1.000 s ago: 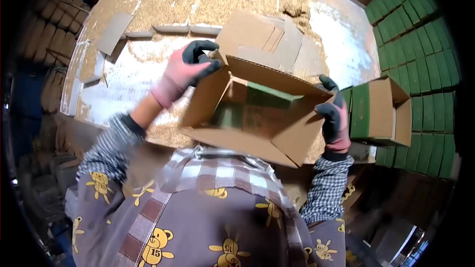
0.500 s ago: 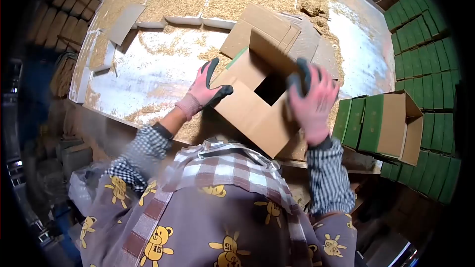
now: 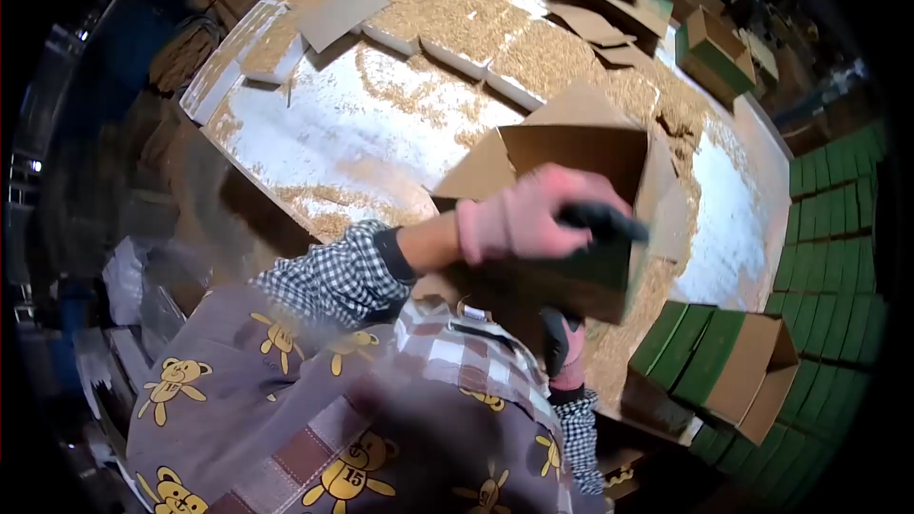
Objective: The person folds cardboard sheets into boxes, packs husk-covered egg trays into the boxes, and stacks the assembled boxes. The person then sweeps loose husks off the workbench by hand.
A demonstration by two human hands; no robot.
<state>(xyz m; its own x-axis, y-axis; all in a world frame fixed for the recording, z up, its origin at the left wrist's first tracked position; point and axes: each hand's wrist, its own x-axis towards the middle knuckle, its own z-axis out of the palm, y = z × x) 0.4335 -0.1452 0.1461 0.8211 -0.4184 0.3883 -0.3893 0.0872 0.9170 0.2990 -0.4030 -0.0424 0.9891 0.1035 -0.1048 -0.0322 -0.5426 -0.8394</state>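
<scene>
A cardboard box (image 3: 583,148) with a green outer side stands tilted in front of my body, its open mouth turned up and away. My left hand (image 3: 543,219), in a pink glove with black fingertips, reaches across the near side of the box; its fingers are smeared by motion, so whether they grip it is unclear. Low at the near side of the box, my right hand (image 3: 566,352), gloved alike, holds its bottom edge, with most of the fingers hidden.
Golden grain-like material (image 3: 543,62) covers trays and parts of the white worktable (image 3: 381,138). A grey cardboard sheet (image 3: 345,15) lies at the back left. Green boxes (image 3: 709,352) sit at the right, beside stacked green cartons (image 3: 828,257). Another open box (image 3: 714,52) stands at the far right.
The box has been turned over, from its flapped face toward me to its open mouth up. My left hand has crossed rightward over it; my right hand has dropped to its lower edge.
</scene>
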